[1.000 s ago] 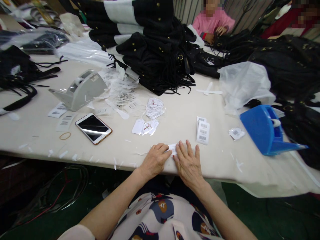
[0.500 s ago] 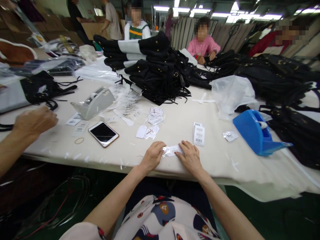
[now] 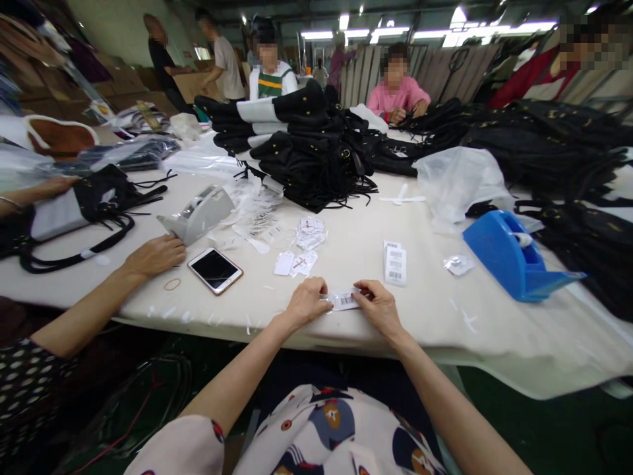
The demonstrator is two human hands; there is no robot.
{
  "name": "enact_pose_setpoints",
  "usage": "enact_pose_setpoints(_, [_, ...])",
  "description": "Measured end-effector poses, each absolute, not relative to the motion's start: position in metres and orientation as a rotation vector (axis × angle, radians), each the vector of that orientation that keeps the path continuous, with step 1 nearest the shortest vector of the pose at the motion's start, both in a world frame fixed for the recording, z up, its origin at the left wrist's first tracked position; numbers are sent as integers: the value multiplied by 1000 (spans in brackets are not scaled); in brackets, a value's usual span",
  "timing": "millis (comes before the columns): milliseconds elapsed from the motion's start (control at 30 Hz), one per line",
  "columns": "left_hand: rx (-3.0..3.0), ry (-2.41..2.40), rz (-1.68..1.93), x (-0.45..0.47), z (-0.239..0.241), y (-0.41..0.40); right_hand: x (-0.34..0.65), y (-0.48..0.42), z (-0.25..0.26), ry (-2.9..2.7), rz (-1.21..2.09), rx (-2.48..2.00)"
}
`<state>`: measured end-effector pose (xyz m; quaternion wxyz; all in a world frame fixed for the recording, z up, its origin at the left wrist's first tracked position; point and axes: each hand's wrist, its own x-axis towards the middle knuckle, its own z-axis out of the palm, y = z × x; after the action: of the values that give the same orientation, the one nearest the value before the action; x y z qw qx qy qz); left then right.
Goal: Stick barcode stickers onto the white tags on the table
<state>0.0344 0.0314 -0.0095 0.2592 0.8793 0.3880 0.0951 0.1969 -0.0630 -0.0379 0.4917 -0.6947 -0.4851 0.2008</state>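
both hands (image 3: 341, 305) had gone from pressing flat to pinching the barcode tag (image 3: 345, 300) at each end, on the bench (image 3: 445, 316) just below the label stack (image 3: 395, 263), so it looked ready to lift

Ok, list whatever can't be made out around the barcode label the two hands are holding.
- Barcode label, head view: print too small to read; its ends are hidden under the fingers of the left hand and right hand.
- Label stack: count and text too small.
- Phone: screen dark, nothing shows.
- Blue tape dispenser: most of its roll is hidden by its own body.
- Co-worker's hand: what lies beneath it is covered.
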Motion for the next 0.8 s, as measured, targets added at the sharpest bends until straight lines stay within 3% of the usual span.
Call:
enact_pose_setpoints(333, [1867,960,245,35,2,39,194,-58,-34,-681,927,-1354])
enact_pose_setpoints(800, [1476,884,227,52,2,34,183,-67,-27,-718,899,-1460])
